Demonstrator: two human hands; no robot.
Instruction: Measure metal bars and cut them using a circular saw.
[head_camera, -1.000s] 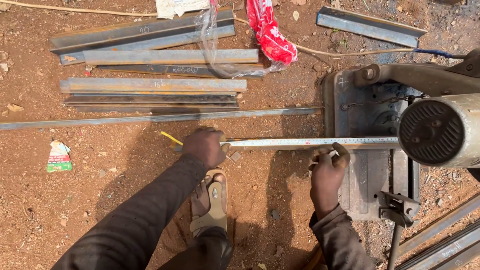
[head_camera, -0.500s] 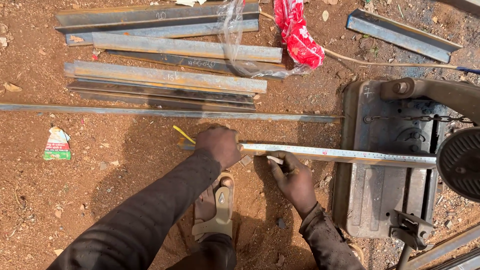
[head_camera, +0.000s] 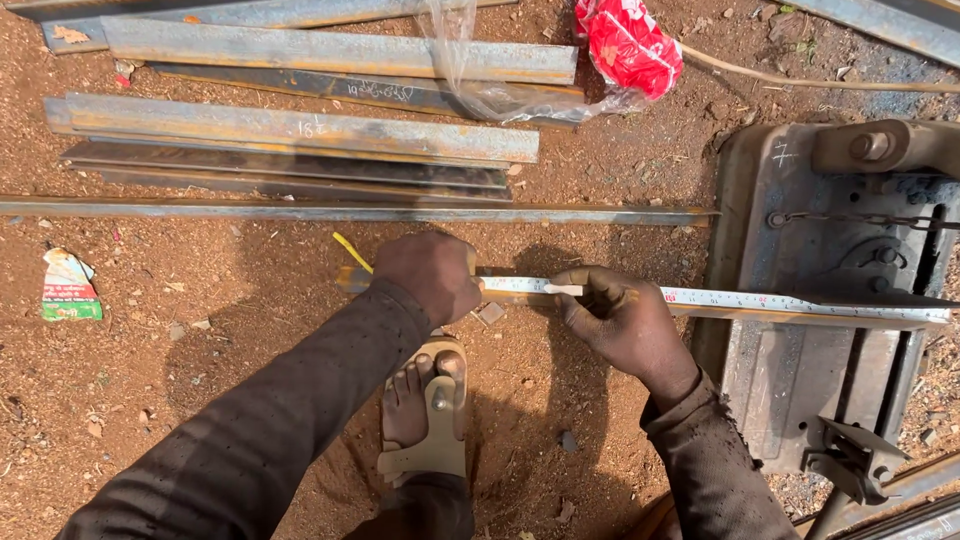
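Note:
A long steel bar (head_camera: 800, 312) lies across the red dirt and onto the base of a cut-off saw (head_camera: 800, 400), with a measuring tape (head_camera: 720, 297) stretched along its top. My left hand (head_camera: 432, 275) presses down on the bar's left end, where a yellow tape end (head_camera: 352, 250) sticks out. My right hand (head_camera: 620, 320) pinches a small white piece of chalk (head_camera: 563, 290) against the tape on the bar, just right of my left hand.
Several steel angle bars (head_camera: 300, 130) lie stacked on the dirt beyond my hands, with one long thin bar (head_camera: 350, 212) nearest. A clear plastic bag (head_camera: 480, 70) and a red bag (head_camera: 628, 45) lie on them. My sandalled foot (head_camera: 425, 410) is below the bar. A paper scrap (head_camera: 68, 287) lies at left.
My right hand has slid left along the bar from near the saw to beside my left hand, now with chalk at the tape. The view has moved closer and shifted left.

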